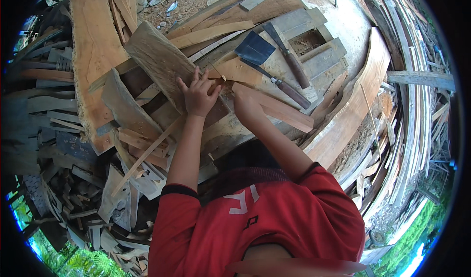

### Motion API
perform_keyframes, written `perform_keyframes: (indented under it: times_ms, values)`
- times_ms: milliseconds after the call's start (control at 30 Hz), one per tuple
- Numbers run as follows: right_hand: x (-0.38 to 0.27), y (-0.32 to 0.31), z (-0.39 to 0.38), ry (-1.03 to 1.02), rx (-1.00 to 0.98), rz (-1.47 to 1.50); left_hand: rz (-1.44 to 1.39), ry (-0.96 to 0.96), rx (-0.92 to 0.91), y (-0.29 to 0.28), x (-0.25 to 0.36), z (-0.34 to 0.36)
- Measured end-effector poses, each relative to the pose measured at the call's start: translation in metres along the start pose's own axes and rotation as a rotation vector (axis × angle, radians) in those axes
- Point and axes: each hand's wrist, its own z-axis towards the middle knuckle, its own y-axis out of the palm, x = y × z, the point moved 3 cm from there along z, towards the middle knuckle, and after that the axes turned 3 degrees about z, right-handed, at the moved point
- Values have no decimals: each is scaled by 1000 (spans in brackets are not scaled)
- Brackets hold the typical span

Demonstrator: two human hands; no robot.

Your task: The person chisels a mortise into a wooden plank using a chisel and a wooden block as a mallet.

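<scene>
My left hand [200, 96] lies with its fingers spread over the end of a thick brown board [159, 63]. Close to its right, my right hand [247, 109] is closed, its fingertips mostly hidden; what they hold, if anything, I cannot make out. A small pale bit of wood [224, 78] shows between the two hands. Beside my right hand, a reddish squared wood strip [284, 114] slants down to the right. Beyond it lie a tool with a wide square dark blade [255, 48] and wooden handle [293, 94], and another dark-bladed tool with a wooden handle [297, 71].
Planks and a slatted wooden piece [324, 56] form the work surface. A wide live-edge slab [95, 46] stands at the left, with piled offcuts [73, 193] below it. A long curved board [351, 115] and stacked strips [407, 115] line the right.
</scene>
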Motion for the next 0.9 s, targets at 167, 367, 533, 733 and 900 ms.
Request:
perform_keyframes:
  times_ms: [167,367,533,733,900]
  values:
    - [13,-21,-82,145,-124,32,-31,-10,-12,2,-6,-3]
    - [9,-12,-36,57,-21,33,-85,14,6,10,-3,0]
    - [10,-9,-37,59,-28,28,-87,-39,-8,8,-10,0]
    - [12,-37,-73,84,-121,-29,-70,-47,14,7,-10,-1]
    - [26,1,-11,-164,88,-75,-91,-46,33,8,-2,5]
